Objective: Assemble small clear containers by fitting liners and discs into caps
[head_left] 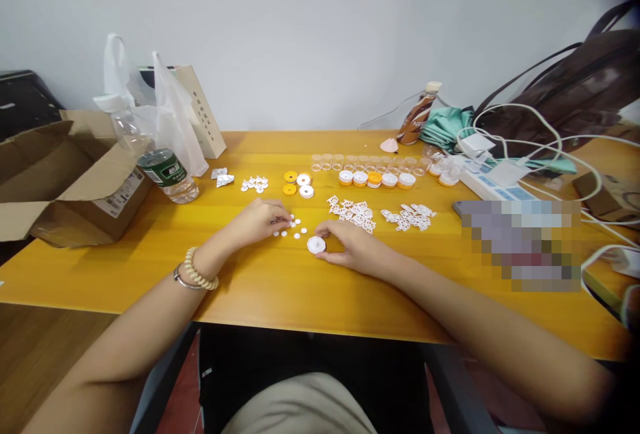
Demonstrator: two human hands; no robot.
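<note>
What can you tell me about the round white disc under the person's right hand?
The round white disc looks like a small plastic part, flat and circular, with a shallow dimple at its centre. It lies flat on the yellow wooden table, near the front middle. The right hand holds it at the edge with thumb and fingertips. Just to its left lie several tiny white dots, apart from it, where the left hand rests.

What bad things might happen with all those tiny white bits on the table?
The left hand is picking among loose little white discs; a nudge might scatter them or send some rolling off the table. The right hand holds a round white cap close to the white clips, so a sweep of the arm could mix the piles.
</note>
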